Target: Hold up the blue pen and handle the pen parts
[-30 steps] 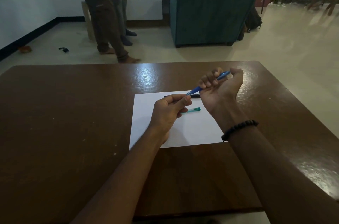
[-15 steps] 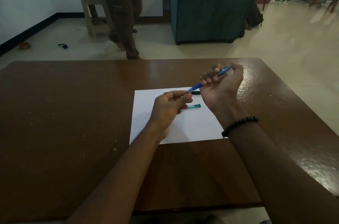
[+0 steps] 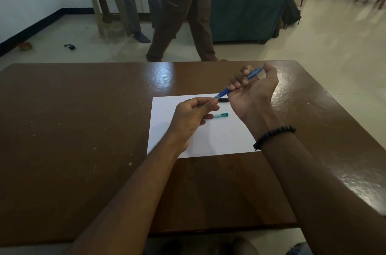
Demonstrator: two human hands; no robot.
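Two hands on one slim blue plastic pen (image 3: 240, 83), held above white paper sheet (image 3: 208, 135). Right hand (image 3: 253, 96) palm-up, fingers curled round barrel. Left hand (image 3: 193, 116) pinches pen's near tip between thumb and forefinger. Judgement: steady barrel with right, pull or twist straight along axis, no bending. Teal-capped pen piece (image 3: 220, 115) on paper just right of left hand; black pen (image 3: 222, 100) beyond, partly hidden.

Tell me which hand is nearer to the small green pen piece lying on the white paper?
Left. The left hand hangs right beside the green pen piece, its lower fingers almost at its end. The right hand holds the blue pen higher up, farther back.
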